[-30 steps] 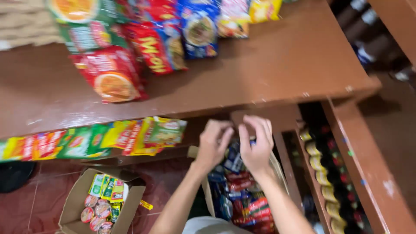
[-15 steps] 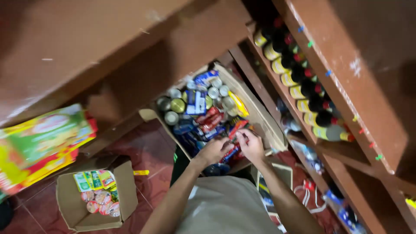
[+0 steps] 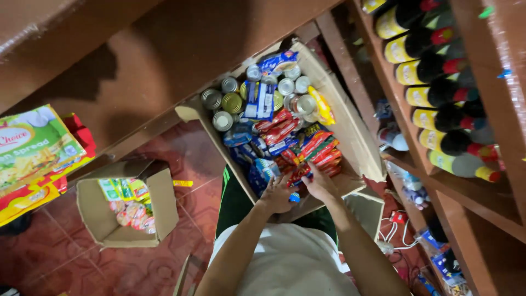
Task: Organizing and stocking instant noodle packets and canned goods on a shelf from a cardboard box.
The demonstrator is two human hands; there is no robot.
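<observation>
Two hands at the near edge of a full carton

From left: a small open box (image 3: 126, 205) on the floor; the left hand (image 3: 278, 194) rests spread on blue packets (image 3: 257, 172); the right hand (image 3: 319, 183) pinches red snack packets (image 3: 320, 153) inside the big cardboard carton (image 3: 356, 137); dark bottles (image 3: 438, 93) line the right shelf.

Large cardboard box (image 3: 356, 137) under counter: tin cans at far end, red and blue snack packets nearer | left hand (image 3: 278, 193) and right hand (image 3: 319, 183) both on packets at near edge (grip unclear) | small cardboard box (image 3: 104, 219) on floor, left | dark bottles (image 3: 438, 93) on shelf, right
</observation>
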